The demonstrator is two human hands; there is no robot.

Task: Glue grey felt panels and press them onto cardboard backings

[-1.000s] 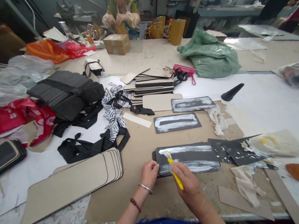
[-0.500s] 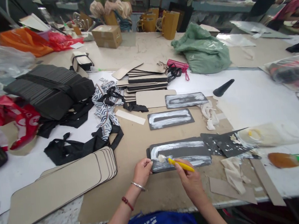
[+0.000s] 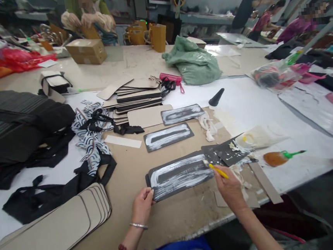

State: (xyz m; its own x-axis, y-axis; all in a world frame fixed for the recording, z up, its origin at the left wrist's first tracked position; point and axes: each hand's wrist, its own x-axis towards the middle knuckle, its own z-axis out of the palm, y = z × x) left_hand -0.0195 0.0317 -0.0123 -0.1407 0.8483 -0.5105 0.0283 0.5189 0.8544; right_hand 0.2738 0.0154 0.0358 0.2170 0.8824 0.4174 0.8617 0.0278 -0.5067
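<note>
A dark rectangular panel [image 3: 176, 175] lies in front of me, streaked with white paste along its edges. My left hand [image 3: 143, 205] pinches the panel's near left corner, thumb on top. In my right hand [image 3: 229, 185] is a yellow-handled brush [image 3: 219, 171], its pale tip over the panel's right end. Another dark edge shows under the panel's left side. Just right of it lie dark scraps [image 3: 222, 153] spotted with white. Two smaller pasted panels lie beyond: a nearer one [image 3: 169, 137] and a farther one [image 3: 182, 114].
Long beige boards [image 3: 56, 232] are stacked at the near left. A bottle of amber liquid [image 3: 276, 158] lies at right. Beige boards [image 3: 140, 89] are piled farther back, beside a green plastic bag [image 3: 193, 62]. A co-worker [image 3: 90, 19] stands across the table.
The brush has moved from the panel's left part to its right end, leaving more white along the near side. My left hand stays at the corner. The view has turned right.
</note>
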